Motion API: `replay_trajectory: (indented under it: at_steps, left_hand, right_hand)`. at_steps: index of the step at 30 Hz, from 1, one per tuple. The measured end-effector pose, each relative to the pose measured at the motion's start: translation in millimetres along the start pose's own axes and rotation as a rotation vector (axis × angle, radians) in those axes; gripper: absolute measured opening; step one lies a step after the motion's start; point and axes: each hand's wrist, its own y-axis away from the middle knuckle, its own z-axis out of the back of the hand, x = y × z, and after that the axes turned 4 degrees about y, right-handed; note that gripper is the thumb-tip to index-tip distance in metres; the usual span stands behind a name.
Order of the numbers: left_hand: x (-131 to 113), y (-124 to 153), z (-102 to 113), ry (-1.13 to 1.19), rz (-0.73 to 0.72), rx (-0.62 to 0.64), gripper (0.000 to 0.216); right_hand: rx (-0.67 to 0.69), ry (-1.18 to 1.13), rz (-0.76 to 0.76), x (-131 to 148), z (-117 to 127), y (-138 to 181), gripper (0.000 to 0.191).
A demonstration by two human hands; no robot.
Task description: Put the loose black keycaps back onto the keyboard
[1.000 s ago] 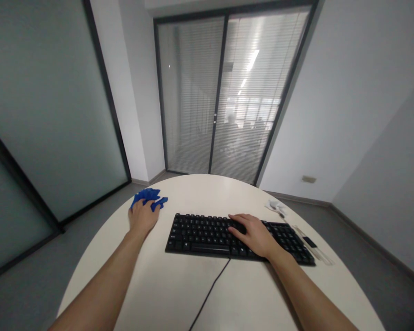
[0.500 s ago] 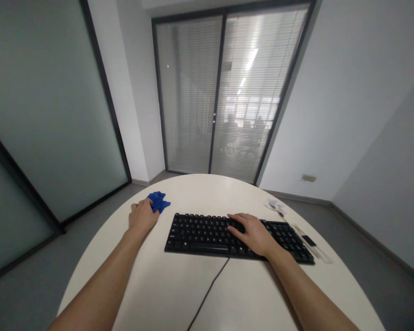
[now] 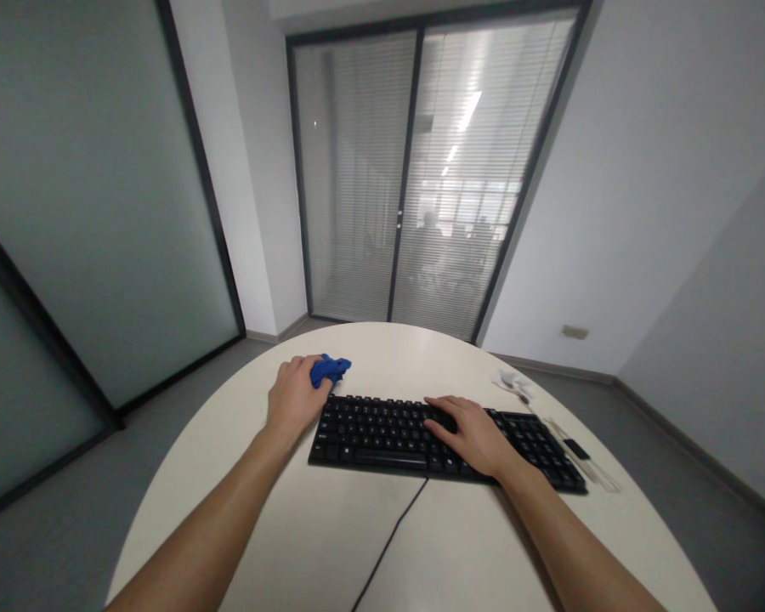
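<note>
A black keyboard [image 3: 382, 433] lies across the middle of a round white table [image 3: 306, 544]. My left hand [image 3: 295, 397] is closed round a crumpled blue cloth [image 3: 330, 370], which sticks out past my fingers just above the keyboard's far left corner. My right hand [image 3: 468, 433] rests flat on the keys right of the keyboard's middle, fingers stretched out and holding nothing.
The keyboard's black cable [image 3: 392, 534] runs toward me over the table. A small white crumpled item [image 3: 513, 382] and a slim clear strip with a black piece [image 3: 577, 450] lie at the table's right edge. Glass doors with blinds stand behind the table.
My left hand closed on the blue cloth at the table's left and carried it right, up to the keyboard's far left corner. My right hand stayed on the keys.
</note>
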Motion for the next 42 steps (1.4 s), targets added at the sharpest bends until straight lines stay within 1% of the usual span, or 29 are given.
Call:
replay_trajectory:
  at_steps: [1,3,4,5,8,10,15,19,24,25,27,30,35,37,39,41,42]
  left_hand:
    - [-8.2,3.6,-0.2,-0.002,-0.023,0.039,0.03]
    - [-22.1,11.8,-1.8,-0.038,-0.042,0.164,0.023]
    - [-27.1,15.6,-3.1,-0.052,-0.051,0.249,0.024]
    - [-30.5,18.9,-4.6,-0.063,-0.041,0.303,0.027]
    - [-32.0,23.9,-9.6,-0.085,-0.086,0.37,0.041]
    - [-28.6,23.7,-12.8,-0.091,-0.151,0.392,0.047]
    - [-21.6,22.4,-19.1,-0.077,-0.292,0.42,0.043]
    - [-13.6,26.1,-22.3,0.005,-0.349,0.411,0.047]
    - [7.4,42.6,-20.4,0.163,-0.394,0.417,0.056]
    - [10.3,47.5,-19.1,0.174,-0.409,0.406,0.057]
    - [13.0,57.5,-15.8,0.163,-0.428,0.343,0.059]
    - [11.1,69.8,-10.2,0.139,-0.46,0.304,0.058]
    - [8.1,79.8,2.3,0.158,-0.49,0.296,0.054]
    - [6.8,81.6,9.6,0.152,-0.522,0.313,0.051]
    - [2.7,82.7,16.8,0.154,-0.621,0.366,0.048]
    - [-5.4,82.9,22.0,0.16,-0.77,0.455,0.042]
    - [-10.8,82.4,23.3,0.155,-0.81,0.482,0.04]
  right_hand:
    - [-0.001,0.001,0.0,-0.1,-0.1,0.0,0.049]
    - [-0.003,0.004,0.0,-0.5,-0.4,-0.1,0.048]
    - [-0.004,0.005,0.001,-0.7,-0.6,-0.1,0.048]
    - [-0.007,0.007,0.001,-0.8,-0.7,-0.1,0.049]
    - [-0.017,0.016,0.004,-0.6,-1.0,0.1,0.049]
    - [-0.019,0.021,0.003,-0.1,-0.8,0.1,0.048]
    - [-0.005,0.033,-0.015,1.3,0.2,-0.5,0.048]
    - [-0.003,0.034,-0.031,1.4,0.4,0.0,0.05]
    - [-0.011,0.011,-0.006,0.8,-0.3,0.8,0.051]
    - [-0.011,0.004,0.003,0.3,-0.7,0.8,0.051]
    - [-0.009,-0.011,0.019,-0.9,-1.7,0.5,0.052]
    - [-0.013,-0.026,0.027,-2.5,-2.9,-0.1,0.052]
    - [-0.019,-0.035,0.046,-1.9,-2.0,-0.3,0.052]
    - [-0.021,-0.033,0.05,-1.3,-1.5,-0.2,0.052]
    - [-0.023,-0.031,0.056,-0.9,-1.7,-0.2,0.051]
    - [-0.024,-0.028,0.062,-0.7,-2.2,-0.4,0.051]
    - [-0.024,-0.023,0.064,-0.6,-2.4,-0.7,0.05]
